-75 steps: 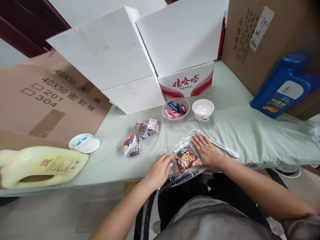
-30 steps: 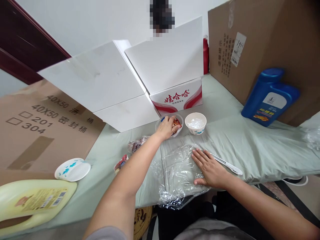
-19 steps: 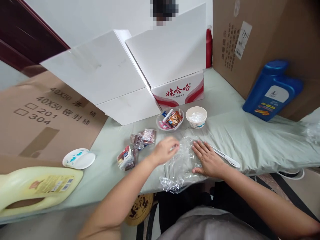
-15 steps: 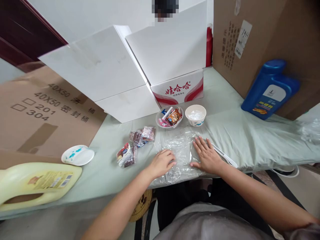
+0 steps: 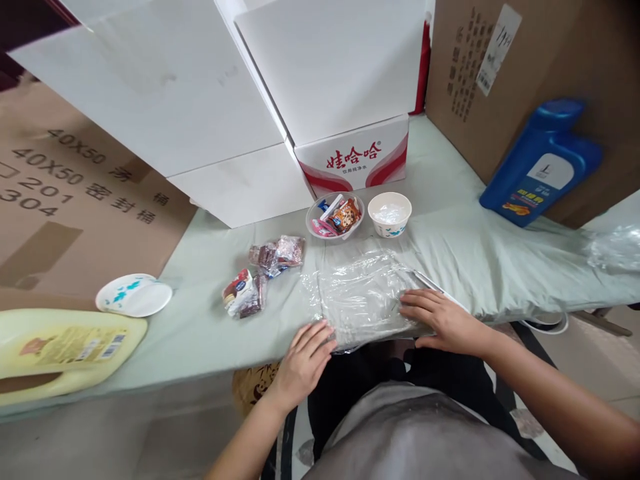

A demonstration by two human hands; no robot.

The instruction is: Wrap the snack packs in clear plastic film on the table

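A sheet of clear plastic film [image 5: 363, 297] lies spread and wrinkled near the table's front edge. On its lower left corner rests my left hand [image 5: 306, 360], fingers stretched out and lying flat. My right hand [image 5: 443, 320] is laid open on the film's right edge, beside a thin white stick-like tool [image 5: 440, 288] that it partly covers. Behind the film stand a clear bowl [image 5: 311, 230] of wrapped snacks [image 5: 345, 215] and a paper bowl [image 5: 390, 227] with crumpled clear plastic inside. Several wrapped snacks [image 5: 257, 293] lie in a loose pile to the left.
A tipped paper bowl [image 5: 133, 297] and a pale yellow jug [image 5: 75, 350] lie at the left. White boxes [image 5: 330, 73] and brown cartons [image 5: 75, 187] line the back. A blue bottle [image 5: 540, 167] leans at the right, with crumpled plastic [image 5: 617, 250] beyond it.
Both hands have slid toward the front edge and farther apart, my left hand leftward and my right hand rightward. The film looks flatter and wider. The view has tilted down a little.
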